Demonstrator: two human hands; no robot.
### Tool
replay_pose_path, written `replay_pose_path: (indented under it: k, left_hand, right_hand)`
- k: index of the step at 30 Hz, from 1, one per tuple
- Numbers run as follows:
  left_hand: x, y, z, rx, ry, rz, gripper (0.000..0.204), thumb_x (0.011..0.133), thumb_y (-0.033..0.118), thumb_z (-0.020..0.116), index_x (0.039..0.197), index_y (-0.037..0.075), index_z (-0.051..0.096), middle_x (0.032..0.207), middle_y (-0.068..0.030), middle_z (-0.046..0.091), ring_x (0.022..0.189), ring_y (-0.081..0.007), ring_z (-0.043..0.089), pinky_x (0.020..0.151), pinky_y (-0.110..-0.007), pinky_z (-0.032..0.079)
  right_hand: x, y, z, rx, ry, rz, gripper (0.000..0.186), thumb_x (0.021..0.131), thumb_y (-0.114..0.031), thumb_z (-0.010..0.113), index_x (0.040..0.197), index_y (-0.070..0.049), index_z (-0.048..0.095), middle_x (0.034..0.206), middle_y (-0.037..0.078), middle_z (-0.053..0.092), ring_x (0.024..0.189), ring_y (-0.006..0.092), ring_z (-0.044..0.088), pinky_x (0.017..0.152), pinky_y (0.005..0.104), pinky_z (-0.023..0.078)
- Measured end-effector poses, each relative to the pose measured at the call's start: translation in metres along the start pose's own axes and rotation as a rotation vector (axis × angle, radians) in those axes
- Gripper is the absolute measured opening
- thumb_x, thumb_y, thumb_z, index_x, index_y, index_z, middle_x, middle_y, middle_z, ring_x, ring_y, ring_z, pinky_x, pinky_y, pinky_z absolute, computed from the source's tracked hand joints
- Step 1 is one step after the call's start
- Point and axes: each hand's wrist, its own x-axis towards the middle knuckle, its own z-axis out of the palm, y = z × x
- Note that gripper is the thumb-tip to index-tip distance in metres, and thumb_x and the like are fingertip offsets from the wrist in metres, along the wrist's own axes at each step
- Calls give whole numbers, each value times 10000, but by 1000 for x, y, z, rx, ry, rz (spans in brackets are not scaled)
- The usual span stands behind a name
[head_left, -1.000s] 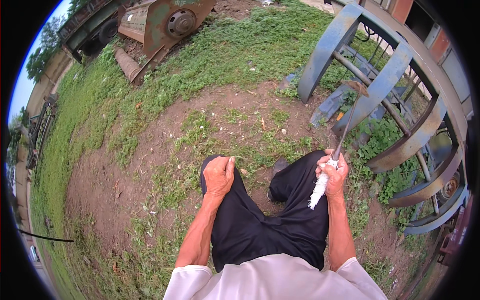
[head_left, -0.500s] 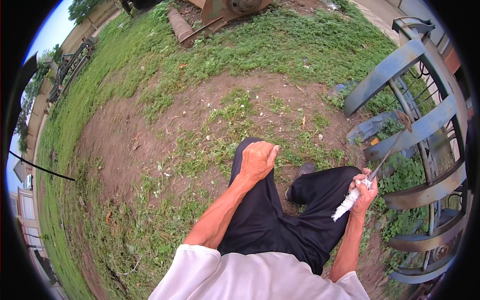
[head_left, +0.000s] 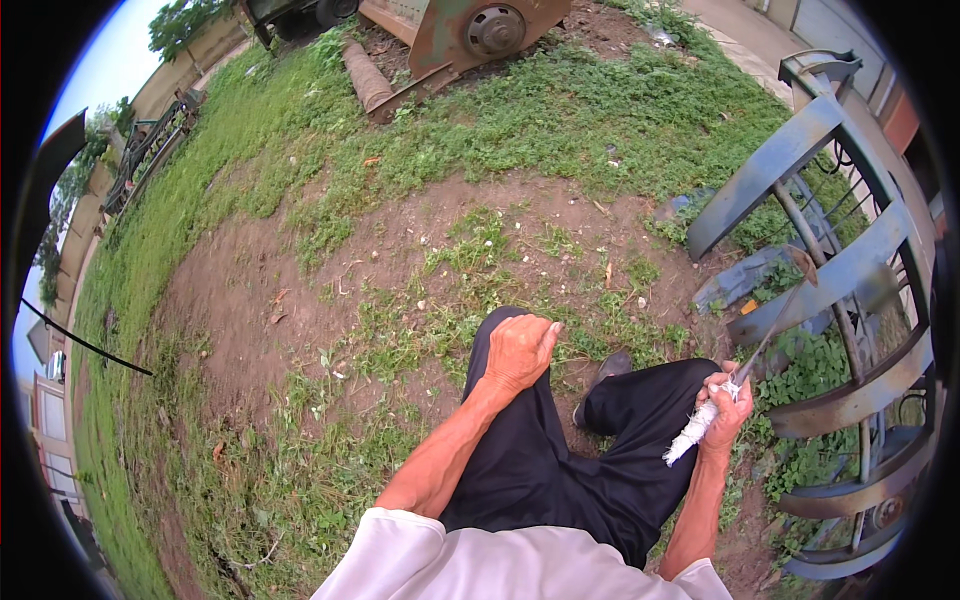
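My left hand (head_left: 519, 353) rests on my left knee, its fingers curled into a fist and the thumb along the side. Nothing shows in it. By my right knee, my right hand (head_left: 727, 402) is closed around a small hand hoe (head_left: 772, 331). White wrapping (head_left: 690, 434) covers its handle, and the lower end sticks out below my fist. A thin dark shaft runs up and away to the right, ending in a small rusty blade (head_left: 804, 264) in front of a curved blue metal bar. Dark trousers (head_left: 590, 490) cover my bent legs; one shoe (head_left: 610, 370) shows between them.
A blue, partly rusted frame of curved metal bars (head_left: 850, 390) stands close on my right, with weeds growing through it. Ahead sits a rusty machine (head_left: 490, 35) beside a ribbed roller (head_left: 366, 75). Bare soil (head_left: 250, 290) with scattered weeds lies before me, and grass (head_left: 560, 110) beyond.
The view has tilted up slightly, so more of the rusty machine shows and my knees sit lower in the picture. Both hands keep their places and hold.
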Motion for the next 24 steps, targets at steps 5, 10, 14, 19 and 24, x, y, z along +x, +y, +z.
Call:
replay_pose_path:
  k: [5, 10, 14, 19, 24]
  left_hand:
    - [0, 1, 0, -4, 5, 13, 197, 902, 172, 677, 771, 41, 611, 683, -121, 570, 697, -341, 602, 673, -460, 463]
    - [-1, 1, 0, 12, -8, 3, 196, 896, 172, 681, 762, 45, 614, 686, -122, 575, 702, -338, 608, 670, -460, 462]
    - [-2, 1, 0, 12, 0, 10, 201, 899, 178, 676, 760, 47, 614, 684, -120, 575, 700, -336, 607, 667, -459, 461]
    - [-2, 0, -1, 14, 16, 22, 196, 898, 175, 682, 762, 51, 615, 676, -112, 570, 684, -329, 603, 650, -450, 460]
    - [2, 3, 4, -6, 7, 21, 145, 887, 156, 702, 806, 39, 675, 680, -116, 603, 659, -334, 609, 627, -441, 467]
  right_hand:
    - [0, -1, 1, -10, -1, -1, 471, 760, -71, 622, 1198, 63, 515, 812, 91, 641, 588, 149, 598, 502, 265, 492]
    - [-1, 0, -3, 0, -9, 9, 491, 761, -79, 632, 1216, 58, 508, 822, 84, 624, 587, 139, 584, 503, 259, 493]
    - [-1, 0, -2, 7, -5, 10, 474, 760, -78, 631, 1200, 56, 513, 812, 86, 632, 583, 141, 594, 502, 260, 495]
    - [-2, -1, 0, 14, -5, 7, 461, 758, -77, 630, 1184, 58, 518, 809, 90, 642, 587, 147, 607, 505, 264, 500]
    - [-2, -7, -4, 11, 30, 32, 470, 742, -75, 643, 1175, 61, 522, 805, 99, 643, 587, 157, 613, 506, 274, 510]
